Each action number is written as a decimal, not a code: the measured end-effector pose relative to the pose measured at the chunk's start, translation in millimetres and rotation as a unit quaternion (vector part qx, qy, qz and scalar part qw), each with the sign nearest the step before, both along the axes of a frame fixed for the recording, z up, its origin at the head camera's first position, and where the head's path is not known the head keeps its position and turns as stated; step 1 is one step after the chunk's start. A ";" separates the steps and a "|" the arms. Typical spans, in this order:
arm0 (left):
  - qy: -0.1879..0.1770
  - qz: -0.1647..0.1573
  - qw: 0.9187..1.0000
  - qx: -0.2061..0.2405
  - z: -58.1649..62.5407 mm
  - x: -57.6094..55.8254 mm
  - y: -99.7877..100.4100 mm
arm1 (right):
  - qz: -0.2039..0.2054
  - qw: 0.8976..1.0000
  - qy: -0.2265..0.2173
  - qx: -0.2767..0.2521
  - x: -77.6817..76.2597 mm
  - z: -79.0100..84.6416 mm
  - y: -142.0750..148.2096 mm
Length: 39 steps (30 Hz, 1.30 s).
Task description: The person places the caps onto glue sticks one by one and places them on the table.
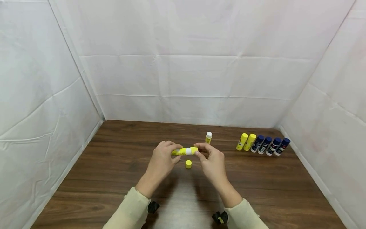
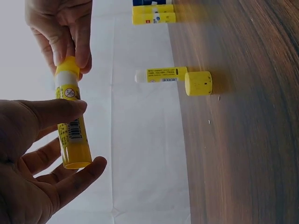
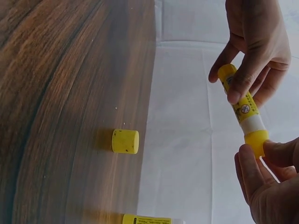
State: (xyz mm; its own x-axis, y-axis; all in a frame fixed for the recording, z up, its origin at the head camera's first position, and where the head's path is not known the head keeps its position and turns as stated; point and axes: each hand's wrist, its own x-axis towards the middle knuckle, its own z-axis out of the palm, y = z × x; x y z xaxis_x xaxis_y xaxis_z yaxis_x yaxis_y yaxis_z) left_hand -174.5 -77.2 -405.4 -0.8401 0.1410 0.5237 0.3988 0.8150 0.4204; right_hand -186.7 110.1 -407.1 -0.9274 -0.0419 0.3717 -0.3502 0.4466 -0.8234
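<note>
A yellow glue stick [image 1: 179, 152] is held nearly level above the table between both hands. My left hand [image 1: 162, 158] grips its labelled body between thumb and fingers. At the other end, my right hand [image 1: 213, 164] pinches the yellow cap [image 3: 256, 142] with thumb and fingertips. A white collar [image 2: 67, 79] shows between cap and body. Below the hands, a loose yellow cap [image 1: 188, 164] sits on the tabletop. Just beyond the right hand stands another yellow glue stick [image 1: 209, 137], upright, its white top uncovered and its lower end hidden by the hand in the head view.
At the back right, two yellow glue sticks [image 1: 246, 142] and several navy ones [image 1: 269, 145] stand in a row on the dark wooden table [image 1: 120, 171]. White cloth [image 1: 194, 76] walls in the back and both sides. Small specks lie near the loose cap.
</note>
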 end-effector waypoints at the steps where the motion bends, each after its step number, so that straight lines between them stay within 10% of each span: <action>1: 0.003 0.001 1.000 -0.001 -0.3 0.1 -0.2 | -0.001 1.000 0.001 -0.002 0.8 -0.3 -0.3; 39: 0.041 -0.033 0.998 0.029 -0.7 2.6 -0.8 | -0.010 0.998 -0.004 -0.062 9.0 -2.1 -0.5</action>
